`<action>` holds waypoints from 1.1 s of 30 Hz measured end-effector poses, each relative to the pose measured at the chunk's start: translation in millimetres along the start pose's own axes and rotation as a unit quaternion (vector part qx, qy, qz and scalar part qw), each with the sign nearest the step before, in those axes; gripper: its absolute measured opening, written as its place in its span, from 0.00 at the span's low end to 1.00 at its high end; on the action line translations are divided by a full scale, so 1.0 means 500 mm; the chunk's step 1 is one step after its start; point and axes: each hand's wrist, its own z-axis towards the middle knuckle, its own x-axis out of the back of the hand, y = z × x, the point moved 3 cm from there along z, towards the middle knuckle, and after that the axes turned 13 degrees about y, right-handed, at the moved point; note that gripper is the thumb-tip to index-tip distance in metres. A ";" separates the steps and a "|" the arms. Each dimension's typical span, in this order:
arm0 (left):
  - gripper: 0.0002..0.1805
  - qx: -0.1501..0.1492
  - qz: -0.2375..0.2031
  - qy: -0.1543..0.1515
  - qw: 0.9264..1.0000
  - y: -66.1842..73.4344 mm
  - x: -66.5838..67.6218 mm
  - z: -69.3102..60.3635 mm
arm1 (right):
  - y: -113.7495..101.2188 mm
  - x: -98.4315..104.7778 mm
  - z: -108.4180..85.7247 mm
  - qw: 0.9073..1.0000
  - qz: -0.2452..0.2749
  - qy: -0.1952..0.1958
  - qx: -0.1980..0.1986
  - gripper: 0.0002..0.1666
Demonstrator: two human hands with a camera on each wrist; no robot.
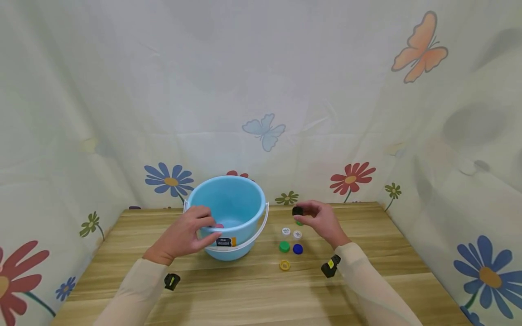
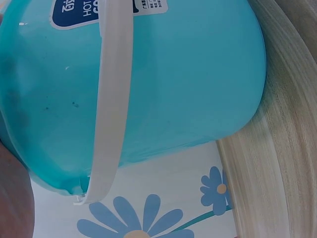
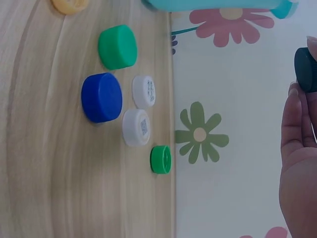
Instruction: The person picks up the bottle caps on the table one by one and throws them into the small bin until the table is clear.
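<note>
Hanging behind the work surface, a pale cloth sheet [image 1: 195, 90] carries printed flowers and butterflies and shows soft creases. Before it lies a table [image 1: 228, 301] with a streaked wood-grain top.

On the table, left of centre, stands the blue bucket [image 1: 240, 197], the one large container: round, smooth-walled, glossy plastic, narrowing toward the base. Its flat white handle [image 2: 113, 109] hangs down across the near side, by a printed label [image 1: 225, 242]. At the inside of the near rim shows a small pink item [image 1: 219, 226]; whether it lies in the bucket or is held cannot be told, as fingers cover the spot.

The left hand [image 1: 185, 231] grips that rim, fingers bent over the inside, thumb along the outer wall. The right hand [image 1: 322, 220], right of the bucket and raised above the table, pinches a black cap [image 1: 298, 211] between thumb and fingers, the gap narrowed to its width.

Resting on the table between bucket and right hand are short, round caps: a blue cap [image 1: 298, 249] and a near green cap [image 1: 284, 246], both solid-looking; a yellow cap [image 1: 284, 266], ring-like, nearest the wearer; a white cap [image 1: 286, 231] and a second white cap [image 1: 297, 235], both printed on top; and a far green cap [image 3: 161, 159], its hollow side visible.
</note>
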 end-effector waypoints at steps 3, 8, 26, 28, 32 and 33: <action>0.09 0.005 0.001 -0.003 1.000 0.000 0.000 0.000 | -0.008 -0.004 0.003 1.000 0.001 -0.002 -0.001 0.24; 0.09 0.018 0.007 -0.012 1.000 0.003 0.000 0.002 | -0.015 -0.009 0.005 1.000 0.012 -0.003 0.010 0.22; 0.09 0.009 0.011 -0.007 1.000 0.003 0.001 0.003 | -0.053 -0.040 0.014 0.999 0.036 -0.014 0.037 0.23; 0.09 0.010 0.010 -0.008 1.000 0.003 0.001 0.002 | -0.054 -0.043 0.015 0.999 0.038 -0.013 0.034 0.22; 0.09 0.011 0.012 -0.008 1.000 0.003 0.000 0.001 | -0.055 -0.047 0.017 0.999 0.039 -0.012 0.031 0.21; 0.09 0.011 0.013 -0.008 1.000 0.003 0.000 0.001 | -0.056 -0.049 0.016 0.999 0.040 -0.012 0.031 0.21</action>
